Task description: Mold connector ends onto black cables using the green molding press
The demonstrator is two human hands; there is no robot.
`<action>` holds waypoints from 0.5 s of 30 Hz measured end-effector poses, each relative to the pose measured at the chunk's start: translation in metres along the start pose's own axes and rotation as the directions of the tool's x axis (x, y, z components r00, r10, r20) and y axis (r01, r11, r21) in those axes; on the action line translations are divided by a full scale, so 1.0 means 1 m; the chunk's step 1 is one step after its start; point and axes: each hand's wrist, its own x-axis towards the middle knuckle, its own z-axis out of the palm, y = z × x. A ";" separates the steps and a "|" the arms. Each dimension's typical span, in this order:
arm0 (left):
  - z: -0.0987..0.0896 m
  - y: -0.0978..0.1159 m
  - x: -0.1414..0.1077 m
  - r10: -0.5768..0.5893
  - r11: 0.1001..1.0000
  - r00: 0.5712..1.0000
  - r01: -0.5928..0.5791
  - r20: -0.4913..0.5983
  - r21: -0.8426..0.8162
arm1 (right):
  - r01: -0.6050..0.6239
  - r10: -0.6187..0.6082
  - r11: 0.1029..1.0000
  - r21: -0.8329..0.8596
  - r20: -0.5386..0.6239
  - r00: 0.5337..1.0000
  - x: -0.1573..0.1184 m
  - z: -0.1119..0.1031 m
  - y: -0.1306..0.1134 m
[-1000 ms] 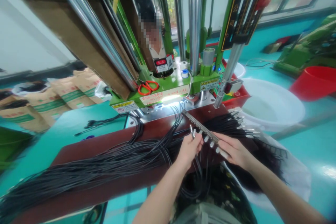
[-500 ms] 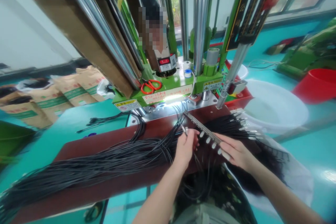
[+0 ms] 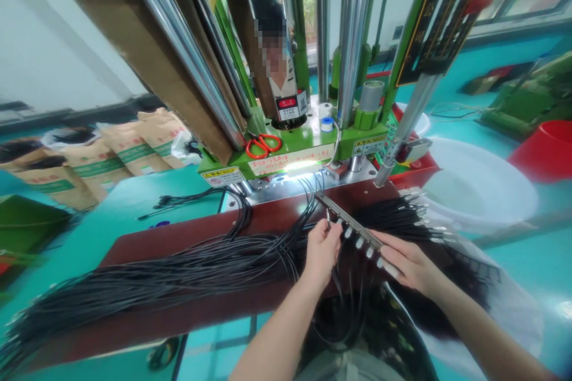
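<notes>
A long metal bar (image 3: pixel 346 218) with several silver connectors (image 3: pixel 359 243) along its lower edge lies slanted in front of the machine. My right hand (image 3: pixel 404 259) grips its near end. My left hand (image 3: pixel 322 247) is pinched beside the bar's upper part, on a small cable connector (image 3: pixel 328 217). Black cables hang below the bar toward my lap. To the left, a big bundle of black cables (image 3: pixel 170 271) lies along the brown table (image 3: pixel 129 247). Right of the bar is another pile of cables with silver ends (image 3: pixel 393 214).
The green press (image 3: pixel 290 161) stands directly ahead, with orange scissors (image 3: pixel 263 146) and a blue-white roll (image 3: pixel 327 124) on its plate. A white tub (image 3: pixel 482 184) is at right, paper sacks (image 3: pixel 84 161) at left.
My left hand has moved from beside the bar up against its connector row, with the small connector nearer the bar. My right hand still holds the bar. The view has shifted slightly.
</notes>
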 end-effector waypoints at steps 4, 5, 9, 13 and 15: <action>0.001 0.004 0.000 -0.042 0.999 0.999 0.041 -0.029 -0.020 | 0.030 -0.030 0.999 -0.035 0.018 0.999 0.003 -0.003 0.003; 0.001 0.005 0.000 -0.047 0.999 0.998 0.046 -0.036 -0.029 | 0.056 -0.055 0.997 -0.058 0.024 0.998 0.003 -0.004 0.004; -0.001 0.009 0.000 -0.049 0.997 0.998 0.046 -0.048 -0.066 | 0.164 -0.153 0.971 -0.173 0.076 0.985 0.005 -0.008 0.004; -0.005 0.009 0.003 -0.028 0.999 0.999 0.028 -0.027 -0.025 | 0.139 -0.125 0.976 -0.167 0.093 0.988 0.006 -0.008 0.006; -0.007 0.010 0.005 0.027 1.000 0.999 -0.027 -0.033 -0.001 | 0.078 -0.069 0.991 -0.112 0.080 0.994 0.005 -0.007 0.006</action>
